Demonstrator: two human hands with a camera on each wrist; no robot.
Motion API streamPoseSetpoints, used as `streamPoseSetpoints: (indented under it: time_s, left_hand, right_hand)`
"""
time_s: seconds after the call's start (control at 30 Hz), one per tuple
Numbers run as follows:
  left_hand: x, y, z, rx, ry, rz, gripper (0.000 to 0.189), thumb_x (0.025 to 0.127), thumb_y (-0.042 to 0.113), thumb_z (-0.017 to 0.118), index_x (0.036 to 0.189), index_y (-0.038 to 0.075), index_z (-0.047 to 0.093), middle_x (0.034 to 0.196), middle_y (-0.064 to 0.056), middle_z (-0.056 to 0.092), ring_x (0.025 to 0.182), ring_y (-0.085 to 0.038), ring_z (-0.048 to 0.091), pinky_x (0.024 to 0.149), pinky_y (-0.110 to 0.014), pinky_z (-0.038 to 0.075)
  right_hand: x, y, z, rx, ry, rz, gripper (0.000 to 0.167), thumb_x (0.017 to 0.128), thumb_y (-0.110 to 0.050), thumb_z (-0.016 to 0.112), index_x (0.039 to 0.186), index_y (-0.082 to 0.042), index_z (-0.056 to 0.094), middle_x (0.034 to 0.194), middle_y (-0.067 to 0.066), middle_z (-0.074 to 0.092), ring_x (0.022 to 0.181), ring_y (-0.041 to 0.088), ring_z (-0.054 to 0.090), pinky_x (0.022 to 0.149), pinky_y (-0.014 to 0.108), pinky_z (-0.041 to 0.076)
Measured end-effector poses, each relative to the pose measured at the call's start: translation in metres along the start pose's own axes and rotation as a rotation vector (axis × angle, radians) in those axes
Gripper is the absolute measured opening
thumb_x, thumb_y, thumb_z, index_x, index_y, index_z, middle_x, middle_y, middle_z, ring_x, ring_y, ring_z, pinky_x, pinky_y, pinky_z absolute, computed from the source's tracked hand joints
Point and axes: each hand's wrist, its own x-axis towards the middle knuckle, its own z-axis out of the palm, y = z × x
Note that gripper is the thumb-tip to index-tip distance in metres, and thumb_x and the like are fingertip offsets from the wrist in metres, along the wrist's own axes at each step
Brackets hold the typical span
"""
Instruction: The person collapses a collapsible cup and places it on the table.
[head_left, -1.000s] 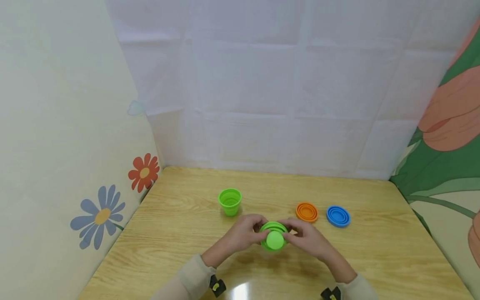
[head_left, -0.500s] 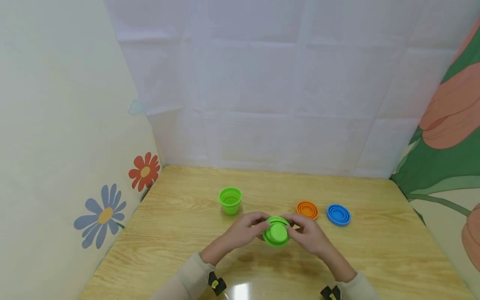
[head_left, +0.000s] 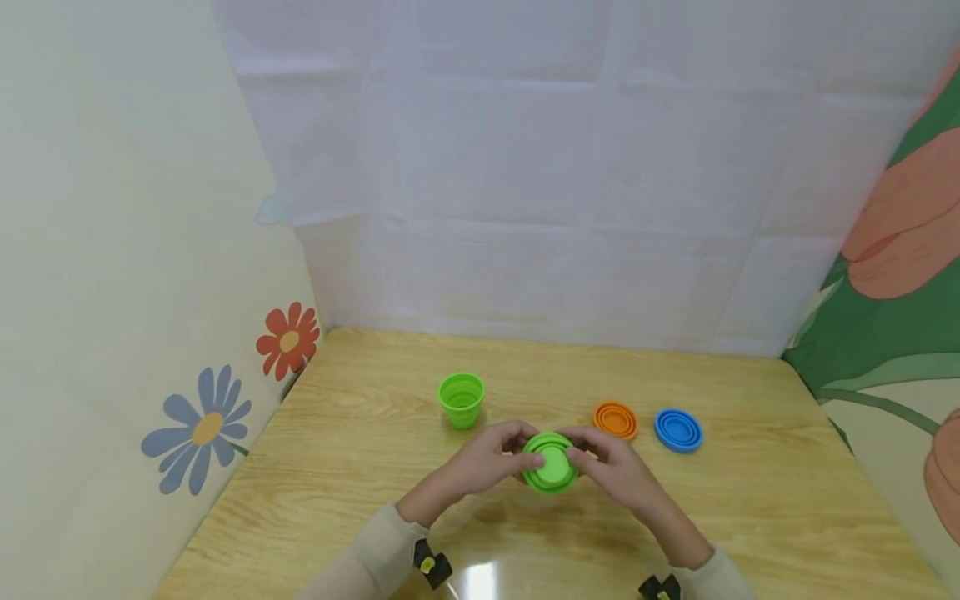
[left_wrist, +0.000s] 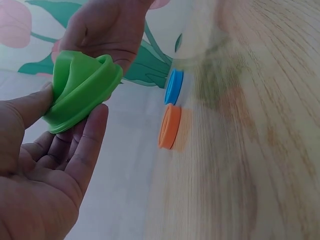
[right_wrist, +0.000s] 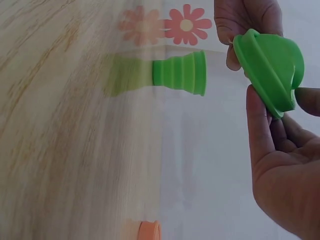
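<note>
A green collapsible cup, partly folded, is held above the table between both hands, its base facing the head camera. My left hand grips its left side, thumb on the folded rings near the base and fingers beneath the rim. On the opposite side my right hand pinches it the same way. In the left wrist view the cup's wall looks buckled and slanted between the hands. Seen from the right wrist, its rim tilts, with the thumb pressing the wall.
Another green cup, fully extended, stands upright on the wooden table behind my left hand. A flattened orange cup and a flattened blue cup lie behind my right hand. White cloth hangs along the back edge.
The green cup in my hands has turned slightly and come up a little in the head view. My left thumb has shifted inward over its base. The other cups stay put.
</note>
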Motion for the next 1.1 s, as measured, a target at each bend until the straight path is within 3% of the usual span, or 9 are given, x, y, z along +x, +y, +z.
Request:
streamPoseSetpoints:
  time_s: [0.23, 0.43, 0.7, 0.93, 1.1]
  left_hand:
    - [-0.0012, 0.0035, 0.0014, 0.023, 0.005, 0.023, 0.027, 0.1, 0.017, 0.066, 0.12, 0.0, 0.064, 0.096, -0.006, 0.065, 0.085, -0.014, 0.061, 0.075, -0.047, 0.062]
    - [-0.0016, 0.0054, 0.0036, 0.042, 0.014, 0.017, 0.025, 0.099, 0.019, 0.066, 0.117, 0.002, 0.066, 0.093, -0.005, 0.063, 0.083, -0.013, 0.059, 0.074, -0.048, 0.062]
    - [-0.0016, 0.0029, 0.0051, -0.019, 0.019, 0.0, 0.028, 0.1, 0.018, 0.066, 0.121, 0.0, 0.063, 0.096, -0.008, 0.063, 0.083, -0.015, 0.06, 0.075, -0.045, 0.063]
    - [-0.0023, 0.0025, 0.0038, -0.122, 0.031, -0.002, 0.03, 0.101, 0.015, 0.063, 0.123, -0.005, 0.056, 0.109, -0.012, 0.058, 0.088, -0.016, 0.064, 0.08, -0.046, 0.062]
    - [-0.0022, 0.0033, 0.0048, -0.131, 0.027, -0.02, 0.03, 0.1, 0.016, 0.064, 0.121, -0.005, 0.057, 0.11, -0.013, 0.058, 0.087, -0.017, 0.067, 0.078, -0.044, 0.063]
  right_hand:
    - [0.0014, -0.0009, -0.0001, 0.003, -0.011, 0.014, 0.033, 0.103, -0.02, 0.061, 0.131, -0.001, 0.062, 0.11, 0.015, 0.066, 0.097, 0.017, 0.061, 0.078, 0.029, 0.059]
    - [-0.0001, -0.0029, 0.0021, -0.026, 0.003, 0.037, 0.032, 0.101, -0.023, 0.065, 0.127, -0.006, 0.065, 0.103, 0.008, 0.065, 0.096, 0.019, 0.056, 0.076, 0.028, 0.056]
    - [0.0019, -0.0001, 0.0037, -0.021, 0.036, 0.045, 0.033, 0.1, -0.024, 0.066, 0.128, -0.006, 0.066, 0.105, 0.009, 0.067, 0.097, 0.019, 0.06, 0.077, 0.029, 0.057]
    - [0.0022, 0.0035, 0.0015, 0.092, 0.045, 0.063, 0.038, 0.103, -0.023, 0.061, 0.134, 0.001, 0.06, 0.118, 0.019, 0.065, 0.099, 0.017, 0.065, 0.082, 0.03, 0.059]
    - [0.0011, 0.0, -0.0005, 0.039, 0.05, 0.066, 0.036, 0.103, -0.023, 0.062, 0.132, -0.001, 0.063, 0.12, 0.019, 0.066, 0.102, 0.02, 0.063, 0.081, 0.032, 0.059]
